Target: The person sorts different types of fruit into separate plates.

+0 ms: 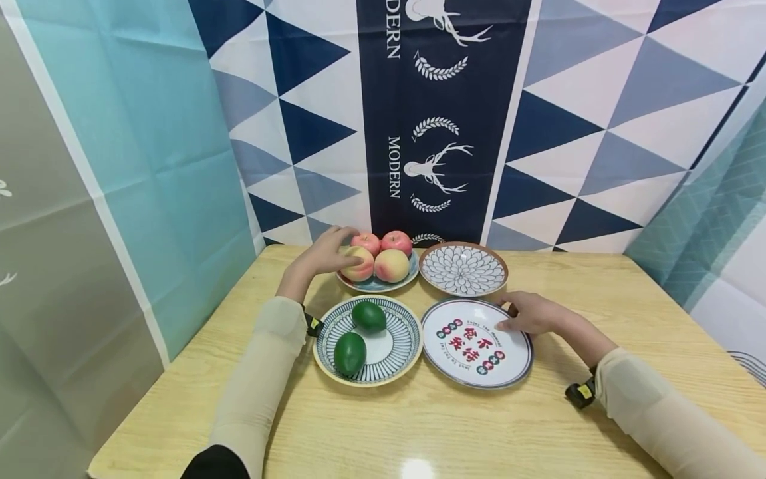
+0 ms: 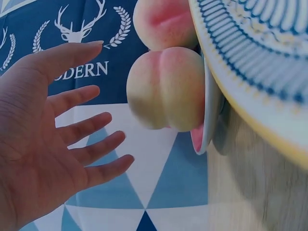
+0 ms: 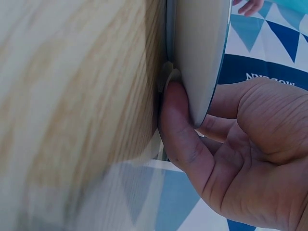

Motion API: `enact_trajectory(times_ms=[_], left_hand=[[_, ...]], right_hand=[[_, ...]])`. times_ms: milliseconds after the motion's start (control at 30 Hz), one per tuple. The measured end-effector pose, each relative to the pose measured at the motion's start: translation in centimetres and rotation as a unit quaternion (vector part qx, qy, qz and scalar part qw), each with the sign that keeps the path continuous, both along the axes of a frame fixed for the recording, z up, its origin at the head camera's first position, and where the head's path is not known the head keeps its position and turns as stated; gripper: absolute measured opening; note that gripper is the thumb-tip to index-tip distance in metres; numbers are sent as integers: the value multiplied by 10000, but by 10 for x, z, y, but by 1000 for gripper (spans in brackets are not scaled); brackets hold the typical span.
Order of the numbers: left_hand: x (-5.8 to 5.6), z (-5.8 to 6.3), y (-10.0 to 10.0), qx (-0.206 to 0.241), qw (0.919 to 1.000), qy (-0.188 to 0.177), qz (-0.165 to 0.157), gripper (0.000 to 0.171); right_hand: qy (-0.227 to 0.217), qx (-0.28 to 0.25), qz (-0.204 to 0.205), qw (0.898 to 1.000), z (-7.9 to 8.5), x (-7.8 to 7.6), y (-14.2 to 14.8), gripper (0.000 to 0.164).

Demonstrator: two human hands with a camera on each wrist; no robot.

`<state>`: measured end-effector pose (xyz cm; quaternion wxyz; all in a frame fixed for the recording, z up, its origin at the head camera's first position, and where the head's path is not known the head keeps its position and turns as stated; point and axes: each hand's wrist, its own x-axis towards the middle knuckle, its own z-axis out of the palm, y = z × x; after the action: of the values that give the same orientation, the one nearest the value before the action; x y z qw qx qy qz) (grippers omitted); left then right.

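Note:
My left hand [image 1: 328, 253] hovers beside the blue plate [image 1: 376, 287] of fruit at the back. In the left wrist view its fingers are spread, with nothing between them, and a yellow-pink peach [image 2: 166, 89] sits just past the fingertips. Another peach [image 1: 393, 267] and two redder fruits, one of them apple-like [image 1: 397, 242], share that plate. My right hand [image 1: 529, 313] pinches the far right rim of a white plate with red characters [image 1: 445, 359]. One digit is tucked under the plate [image 3: 199, 53] in the right wrist view, and the rim lies close over the table.
Front left of the fruit plate stands a blue-striped bowl [image 1: 409, 346] with two dark green oval fruits [image 1: 350, 353]. A brown-rimmed flower-pattern plate [image 1: 463, 269] is at the back, beside the fruit. A patterned curtain [image 1: 323, 133] hangs at the far edge of the wooden table [image 1: 359, 426].

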<state>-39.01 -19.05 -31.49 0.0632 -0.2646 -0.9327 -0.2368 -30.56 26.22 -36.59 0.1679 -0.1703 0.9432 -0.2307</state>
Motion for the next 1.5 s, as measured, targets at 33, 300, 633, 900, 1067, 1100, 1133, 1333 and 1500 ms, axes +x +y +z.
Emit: enact_trajectory(times_ms=[33, 300, 633, 900, 1067, 1100, 1133, 1333, 1500], left_hand=[[-1, 1, 1, -2, 10000, -48, 36, 70], [-12, -6, 9, 12, 9991, -343, 231, 69], [-19, -22, 13, 64, 9968, -761, 232, 64], [-22, -28, 15, -104, 9972, -745, -26, 65], [-22, -32, 15, -106, 9969, -777, -4, 64], [-22, -32, 16, -90, 9966, -818, 31, 65], [-22, -33, 16, -69, 9962, -869, 71, 65], [-22, -35, 18, 32, 9943, -1038, 230, 66], [-21, -34, 18, -31, 9955, -911, 256, 65]], right_hand=[[-6, -8, 15, 10000, 0, 0, 0, 52], [-21, -68, 15, 10000, 1, -2, -1, 52], [-19, -10, 29, 10000, 0, -4, -1, 53], [-15, 82, 16, 10000, 0, -5, -1, 53], [48, 116, 76, 9999, 2, -3, -2, 52], [46, 108, 78, 9999, 2, -3, -2, 52], [44, 97, 106, 9999, 2, -3, -1, 52], [-67, 28, 39, 10000, 2, -4, -1, 51], [-50, 7, 22, 10000, 0, -4, -1, 53]])
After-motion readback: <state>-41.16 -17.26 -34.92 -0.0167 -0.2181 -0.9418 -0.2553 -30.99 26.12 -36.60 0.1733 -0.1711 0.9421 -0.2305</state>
